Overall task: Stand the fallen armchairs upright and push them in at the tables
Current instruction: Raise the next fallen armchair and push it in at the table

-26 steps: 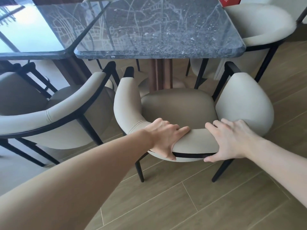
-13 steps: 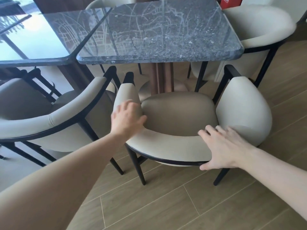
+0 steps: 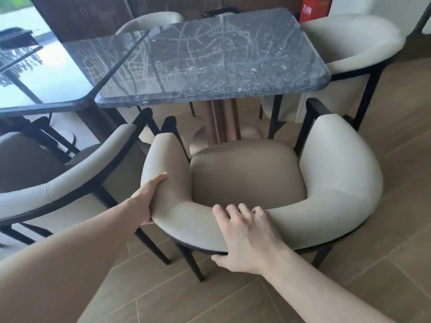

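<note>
Armchair (image 3: 247, 180) stood upright before the table (image 3: 210, 66). Left hand (image 3: 145, 201) had shifted onto its outer armrest, fingers hidden; right hand (image 3: 245, 238) gripped the backrest, thumb beneath.

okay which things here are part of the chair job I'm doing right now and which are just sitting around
Part of the job:
- near armchair, upright, not fully under the table
- left hand, on its left arm
- right hand, grip on its backrest
- marble table

Just sitting around:
- neighbouring armchair on the left
- far armchair on the right
- red box
</note>
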